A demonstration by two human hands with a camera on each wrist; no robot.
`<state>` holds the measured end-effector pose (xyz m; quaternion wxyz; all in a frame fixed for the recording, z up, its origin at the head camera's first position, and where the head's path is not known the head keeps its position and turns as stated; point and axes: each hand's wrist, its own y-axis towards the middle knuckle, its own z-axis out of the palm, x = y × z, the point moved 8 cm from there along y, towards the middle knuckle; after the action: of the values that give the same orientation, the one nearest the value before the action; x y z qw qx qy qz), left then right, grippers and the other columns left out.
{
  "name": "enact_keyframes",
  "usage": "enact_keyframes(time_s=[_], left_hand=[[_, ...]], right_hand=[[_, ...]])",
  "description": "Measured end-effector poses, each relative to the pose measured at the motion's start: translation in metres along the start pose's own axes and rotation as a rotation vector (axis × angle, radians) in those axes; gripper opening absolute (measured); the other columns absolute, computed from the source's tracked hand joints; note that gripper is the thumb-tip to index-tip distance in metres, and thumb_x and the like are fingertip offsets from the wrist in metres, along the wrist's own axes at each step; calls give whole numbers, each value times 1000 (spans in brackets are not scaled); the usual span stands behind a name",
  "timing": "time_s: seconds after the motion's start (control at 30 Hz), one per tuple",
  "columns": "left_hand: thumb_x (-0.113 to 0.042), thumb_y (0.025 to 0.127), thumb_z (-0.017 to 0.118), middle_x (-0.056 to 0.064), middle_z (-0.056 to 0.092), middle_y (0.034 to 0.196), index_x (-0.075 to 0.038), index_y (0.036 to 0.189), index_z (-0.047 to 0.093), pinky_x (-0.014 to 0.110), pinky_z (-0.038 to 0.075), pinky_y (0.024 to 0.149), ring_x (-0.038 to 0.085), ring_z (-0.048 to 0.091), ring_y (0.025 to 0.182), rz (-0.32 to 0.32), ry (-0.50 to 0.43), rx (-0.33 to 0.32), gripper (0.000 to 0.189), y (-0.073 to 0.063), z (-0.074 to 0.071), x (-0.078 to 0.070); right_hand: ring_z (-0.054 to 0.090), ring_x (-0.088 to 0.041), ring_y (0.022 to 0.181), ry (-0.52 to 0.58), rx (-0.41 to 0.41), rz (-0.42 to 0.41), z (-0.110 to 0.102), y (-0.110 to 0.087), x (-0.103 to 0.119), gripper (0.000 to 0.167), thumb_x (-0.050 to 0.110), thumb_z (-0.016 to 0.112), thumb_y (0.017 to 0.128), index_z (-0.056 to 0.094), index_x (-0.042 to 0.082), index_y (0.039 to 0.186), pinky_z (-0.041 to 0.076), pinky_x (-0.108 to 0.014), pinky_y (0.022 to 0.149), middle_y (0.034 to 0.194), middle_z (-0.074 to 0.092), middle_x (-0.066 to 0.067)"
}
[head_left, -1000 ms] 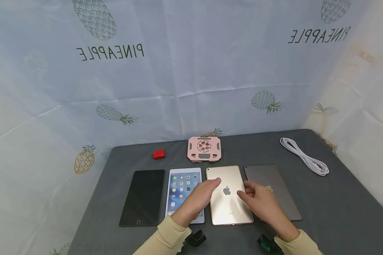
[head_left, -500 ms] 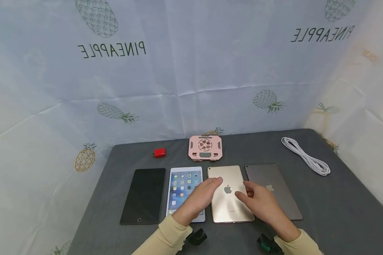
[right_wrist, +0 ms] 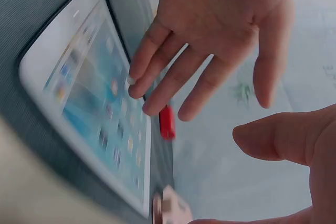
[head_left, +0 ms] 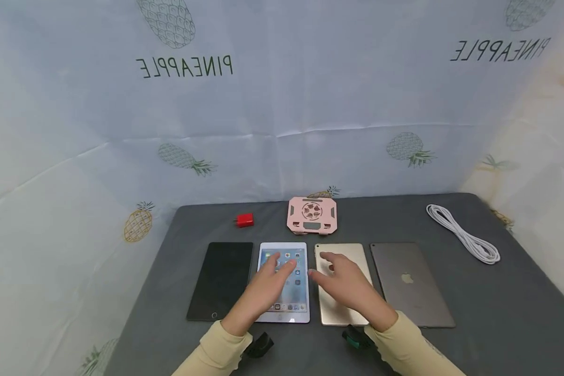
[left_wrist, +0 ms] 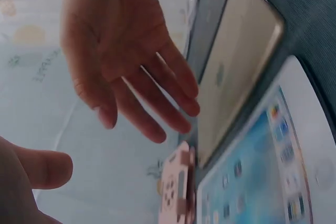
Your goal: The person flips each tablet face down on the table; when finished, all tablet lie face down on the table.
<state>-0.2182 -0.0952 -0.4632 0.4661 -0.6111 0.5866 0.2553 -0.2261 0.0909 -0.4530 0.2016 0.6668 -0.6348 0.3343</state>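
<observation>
My left hand (head_left: 263,287) hovers at the left side of a white tablet (head_left: 286,317), whose lit screen shows app icons. My right hand (head_left: 350,284) is over a gold tablet (head_left: 340,313) lying back side up, its thumb reaching toward the gap between the two tablets. Both palms face each other with fingers extended and spread, as the right wrist view shows of the left hand (right_wrist: 220,19) and the left wrist view of the right hand (left_wrist: 126,40). Neither holds anything. A black tablet (head_left: 223,277) lies to the left, screen dark; a grey tablet (head_left: 413,292) lies face down to the right.
Behind the tablets sit a red charger plug (head_left: 245,220) and a pink stand (head_left: 312,215) with a round cut-out pattern. A coiled white cable (head_left: 465,235) lies at the right. A pineapple-print curtain (head_left: 282,104) hangs behind the grey table (head_left: 503,308).
Both hands have left the gold tablet's sides and shifted left, the left one over the white tablet and the right one over the gold. The tablets keep their row; the head view has turned slightly left.
</observation>
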Motion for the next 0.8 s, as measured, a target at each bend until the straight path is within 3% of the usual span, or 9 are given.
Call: enact_keyframes(time_s=[0.1,0.2,0.37,0.6,0.8], left_hand=[[-57,107,54,30,36,170,3,165,34,84,31,118,54,35,156,-23,33,-71,87,-1,-18,7],[-57,106,55,31,37,168,4,165,33,86,34,114,54,37,151,-44,43,-98,88,-1,-27,13],[-62,106,53,30,41,167,4,166,31,82,41,112,54,44,148,-74,40,-80,92,1,-29,24],[-63,105,54,32,41,166,6,165,33,85,40,109,57,39,150,-63,62,-62,93,1,-27,28],[-65,105,53,32,39,168,6,165,32,80,45,108,57,45,150,-82,39,-40,95,-1,-31,32]], right_hand=[[67,-42,133,24,21,-21,15,8,15,69,39,75,98,59,-3,150,57,-60,108,150,63,-24],[64,-44,136,21,37,-45,29,14,25,72,39,76,97,58,-7,149,55,-62,110,148,64,-26],[65,-45,133,14,63,-41,43,16,32,78,41,77,95,57,-12,147,56,-63,108,149,62,-30],[66,-45,132,-7,71,-30,46,16,31,82,43,79,93,56,-14,147,59,-62,104,148,62,-32],[63,-47,135,-11,86,-48,50,16,34,84,44,79,93,55,-14,148,57,-64,107,149,61,-33]])
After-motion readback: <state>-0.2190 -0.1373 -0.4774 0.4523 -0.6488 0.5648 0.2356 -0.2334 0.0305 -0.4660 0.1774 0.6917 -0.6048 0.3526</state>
